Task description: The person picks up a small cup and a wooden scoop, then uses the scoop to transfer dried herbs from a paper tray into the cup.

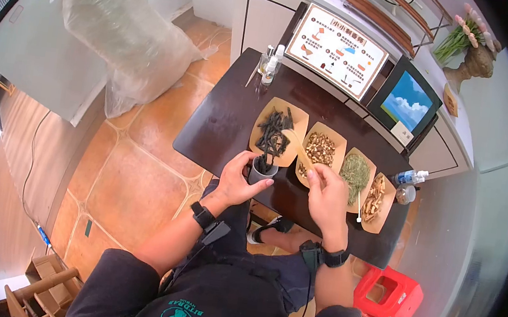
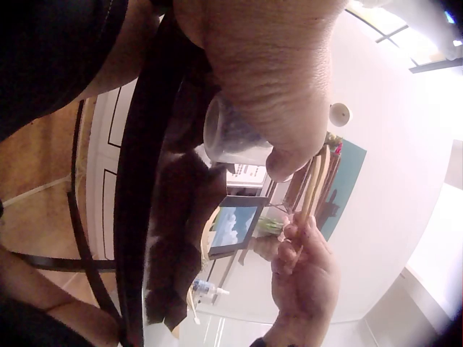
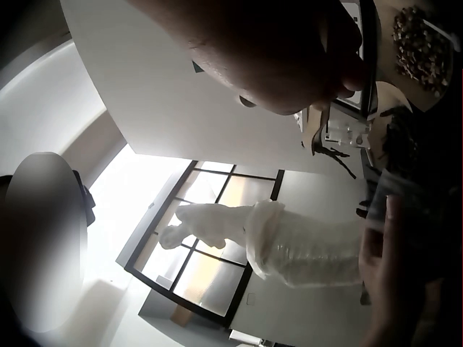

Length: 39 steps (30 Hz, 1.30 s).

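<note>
Your dark-clothed lap fills the bottom of the head view, and both forearms reach out from it to the worktop. Your left hand wraps around a small grey cup, fingers and thumb curled round its wall; the left wrist view shows the thumb pressed against the cup, which looks translucent there. Dark strips stick up out of the cup, and it sits at the near edge of the worktop, just in front of the leftmost tray. Your right hand is beside it, fingers closed in a pinch on thin wooden tongs whose tips point toward the cup; the left wrist view shows the same pale sticks rising from those fingers.

Behind the cup, four kraft paper trays stand in a row. The left one holds dark strips, the next brown chunks, the third green shreds, the last pale slices with a white stick lying in it. Small spray bottles stand at the far left corner, another bottle lies at the right end. An instruction card and a screen lean behind the worktop. On the floor, a red stool sits to your right and a big clear bag to the left.
</note>
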Motion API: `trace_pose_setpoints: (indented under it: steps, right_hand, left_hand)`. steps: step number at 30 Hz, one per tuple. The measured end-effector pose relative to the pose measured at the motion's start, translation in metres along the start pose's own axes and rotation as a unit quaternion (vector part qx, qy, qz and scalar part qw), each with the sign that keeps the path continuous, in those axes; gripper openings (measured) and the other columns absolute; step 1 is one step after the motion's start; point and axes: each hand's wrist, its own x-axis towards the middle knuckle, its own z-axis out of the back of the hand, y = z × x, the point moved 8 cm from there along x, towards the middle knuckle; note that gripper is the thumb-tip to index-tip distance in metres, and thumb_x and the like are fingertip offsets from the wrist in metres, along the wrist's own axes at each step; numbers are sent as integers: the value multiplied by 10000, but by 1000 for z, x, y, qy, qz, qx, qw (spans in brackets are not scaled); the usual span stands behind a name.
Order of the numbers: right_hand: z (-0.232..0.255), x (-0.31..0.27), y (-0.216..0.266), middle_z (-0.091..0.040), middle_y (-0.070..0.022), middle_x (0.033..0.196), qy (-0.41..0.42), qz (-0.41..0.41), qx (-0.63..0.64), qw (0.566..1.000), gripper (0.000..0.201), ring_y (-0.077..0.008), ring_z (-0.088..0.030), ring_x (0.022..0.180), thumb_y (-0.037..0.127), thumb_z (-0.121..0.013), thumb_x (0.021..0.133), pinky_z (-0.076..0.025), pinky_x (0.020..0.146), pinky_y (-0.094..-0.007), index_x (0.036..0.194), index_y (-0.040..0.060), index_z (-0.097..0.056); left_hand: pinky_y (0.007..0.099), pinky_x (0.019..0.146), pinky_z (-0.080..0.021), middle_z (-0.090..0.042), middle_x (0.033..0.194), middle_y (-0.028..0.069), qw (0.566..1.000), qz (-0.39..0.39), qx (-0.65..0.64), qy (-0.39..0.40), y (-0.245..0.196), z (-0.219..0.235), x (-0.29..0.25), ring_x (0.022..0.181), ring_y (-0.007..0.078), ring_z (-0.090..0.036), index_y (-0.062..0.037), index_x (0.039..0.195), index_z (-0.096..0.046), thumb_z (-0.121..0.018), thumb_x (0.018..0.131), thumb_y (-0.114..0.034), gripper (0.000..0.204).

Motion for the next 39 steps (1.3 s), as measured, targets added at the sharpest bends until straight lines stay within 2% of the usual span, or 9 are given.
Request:
trace_pose_setpoints:
  steps: [6, 11, 14, 19, 25, 26, 31, 37, 39]
  right_hand:
    - [-4, -25, 7, -654, -177, 830, 7, 58, -18, 998, 127, -370, -658, 737, 92, -657, 916, -499, 614, -399, 1002, 0, -676]
    - [-23, -38, -6, -666, -164, 874, 6, 120, -42, 992, 145, -374, -659, 747, 96, -666, 908, -520, 636, -423, 1037, 30, -679]
    - [-26, -41, -10, -670, -165, 882, 16, 108, -43, 993, 148, -373, -663, 767, 103, -669, 905, -524, 651, -424, 1033, 30, -681]
    - [-12, -45, -10, -683, -176, 887, 48, 42, -79, 995, 164, -373, -668, 795, 142, -671, 907, -527, 693, -441, 1014, 20, -697]
    - [3, -34, -10, -682, -205, 895, 25, 24, -76, 996, 184, -398, -669, 813, 157, -660, 915, -522, 729, -466, 1006, 2, -699]
    - [4, -29, -12, -682, -215, 884, 11, 0, -70, 997, 182, -415, -663, 821, 153, -644, 922, -513, 730, -487, 994, -6, -695]
    - [-10, 9, -43, -680, -239, 858, -11, -49, -136, 989, 185, -432, -657, 835, 158, -627, 924, -511, 740, -506, 957, -14, -687]
    - [-32, 44, -43, -693, -237, 864, 15, -52, -192, 980, 208, -430, -668, 836, 189, -634, 918, -524, 763, -509, 935, -6, -705]
    - [-39, 50, -47, -697, -243, 855, 44, -82, -203, 975, 212, -427, -676, 839, 192, -644, 909, -531, 770, -508, 900, -7, -714]
  left_hand:
    - [274, 658, -451, -586, 916, 58, 1000, 19, -5, 13, 4, -2, -1, 749, 153, -544, 7, 1128, -618, -852, 720, -284, 554]
    - [264, 632, -449, -594, 915, 59, 1000, -18, -4, -17, -4, 1, -1, 735, 151, -563, -2, 1116, -629, -867, 722, -298, 548]
    - [260, 640, -453, -601, 927, 58, 1000, -3, -17, -9, -1, 1, -1, 746, 148, -572, 0, 1108, -632, -867, 727, -301, 539]
    - [259, 640, -450, -602, 927, 57, 1000, 4, -13, 4, -2, 1, 0, 747, 147, -569, -3, 1107, -636, -865, 729, -300, 532]
    - [268, 641, -450, -600, 931, 58, 1000, 6, -7, 13, 3, -2, -1, 758, 153, -572, -4, 1116, -637, -860, 728, -304, 539]
    - [270, 641, -451, -599, 932, 59, 1000, 3, -5, 14, 2, -1, -1, 762, 157, -574, -2, 1116, -636, -858, 728, -306, 541]
    - [277, 648, -458, -601, 939, 63, 1000, -6, -5, 18, -3, -1, -1, 768, 172, -578, 0, 1118, -633, -855, 727, -303, 542]
    - [283, 650, -467, -611, 943, 69, 1000, -6, 0, 21, -4, 0, -1, 765, 180, -584, -2, 1126, -634, -859, 720, -286, 544]
    - [283, 647, -466, -613, 942, 68, 1000, -11, 0, 15, -5, 0, -1, 760, 179, -583, -4, 1129, -636, -861, 717, -282, 545]
